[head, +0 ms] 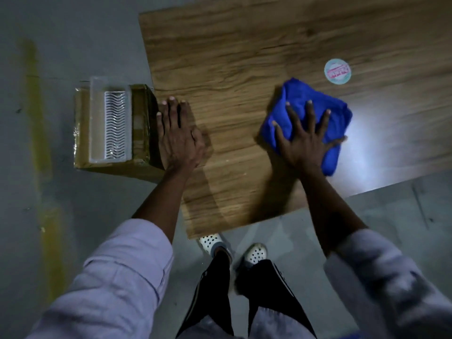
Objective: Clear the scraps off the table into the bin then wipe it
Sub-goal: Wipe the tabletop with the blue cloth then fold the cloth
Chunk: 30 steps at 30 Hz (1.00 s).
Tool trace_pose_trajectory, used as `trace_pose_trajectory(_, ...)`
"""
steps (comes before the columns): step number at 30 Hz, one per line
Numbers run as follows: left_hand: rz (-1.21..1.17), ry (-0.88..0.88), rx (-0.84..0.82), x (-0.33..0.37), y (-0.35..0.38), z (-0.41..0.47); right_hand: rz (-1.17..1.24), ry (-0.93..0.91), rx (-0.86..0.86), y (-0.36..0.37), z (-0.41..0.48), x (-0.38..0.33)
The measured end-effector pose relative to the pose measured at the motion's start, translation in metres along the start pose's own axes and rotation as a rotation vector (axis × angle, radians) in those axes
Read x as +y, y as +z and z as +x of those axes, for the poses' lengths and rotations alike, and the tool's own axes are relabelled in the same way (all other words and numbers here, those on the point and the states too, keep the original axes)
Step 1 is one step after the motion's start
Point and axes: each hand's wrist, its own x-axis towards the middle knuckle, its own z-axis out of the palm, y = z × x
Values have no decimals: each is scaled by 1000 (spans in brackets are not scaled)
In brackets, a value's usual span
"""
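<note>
Blue cloth [318, 99] pressed to table [244, 57] under spread right hand [303, 143]; left hand [178, 135] laid flat at edge, beside box [143, 123], possibly the bin.

table [232, 57]: wood-grain top, with a few pale specks [244, 172] toward its 6 o'clock edge.
cloth [315, 104]: blue, crumpled, lay on the table at 2 o'clock, flattened under the right hand [303, 145].
bin [140, 113]: brown taped cardboard box, stood at 9 o'clock against the table's edge.
</note>
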Motion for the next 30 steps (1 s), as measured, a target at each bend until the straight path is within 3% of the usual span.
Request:
trace_pose_trajectory(5, -69, 3, 17, -3, -1, 2, -69, -299, 9, 34, 6, -107)
trace_pose_trajectory(9, -112, 10, 15, -5, -3, 5, -132, -499, 16, 47, -61, -98)
trace_pose_trajectory(12, -111, 4, 44, -4, 0, 6, -101, -444, 25, 35, -80, -50)
trace_pose_trajectory(16, -75, -4, 61, -3, 5, 7, -108, -322, -7, 14, -21, -15)
trace_pose_trajectory(21, -33, -83, 60, 4, 9, 24, -3, -123, 52, 4, 98, -59)
trace_pose_trajectory(26, -87, -134, 126, 9, 11, 82, -60, -337, 64, 35, 113, -156)
trace_pose_trajectory(30, -164, -84, 155, 2, 14, 116, -98, -565, 106, 43, 52, -143)
